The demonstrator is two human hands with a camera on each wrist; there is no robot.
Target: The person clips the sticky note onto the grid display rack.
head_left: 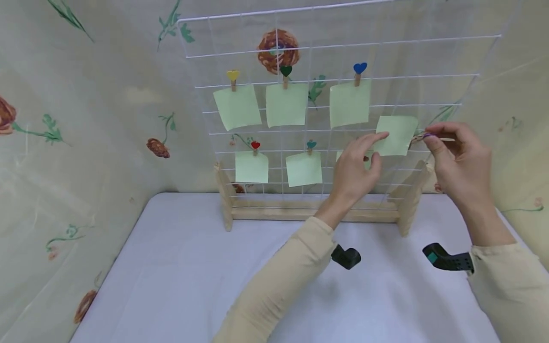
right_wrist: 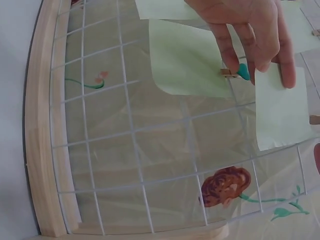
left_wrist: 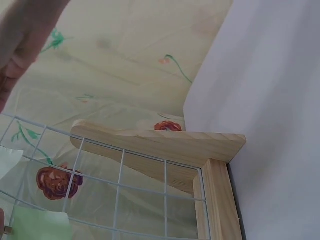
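Note:
A pale green paper note (head_left: 398, 136) lies against the right part of the white wire grid (head_left: 291, 138). My left hand (head_left: 357, 164) touches its left edge, the straight index finger lying on the paper, as the right wrist view also shows on that note (right_wrist: 282, 112). At the note's right edge my right hand (head_left: 465, 159) pinches a small wooden clothespin (head_left: 416, 138) with a purple piece on it. Behind my left hand hangs another green note (right_wrist: 187, 60), partly covered, with a teal-topped clothespin (right_wrist: 235, 72). In the left wrist view the clothespin work is out of sight.
Green notes hang in the upper row under yellow (head_left: 233, 76), dark green (head_left: 286, 71) and blue (head_left: 360, 69) heart clothespins. Below are notes under red (head_left: 255, 145) and teal (head_left: 310, 144) ones. A wooden stand (head_left: 300, 214) carries the grid on a white-covered table (head_left: 180, 271). Flowered cloth (head_left: 107, 109) surrounds it.

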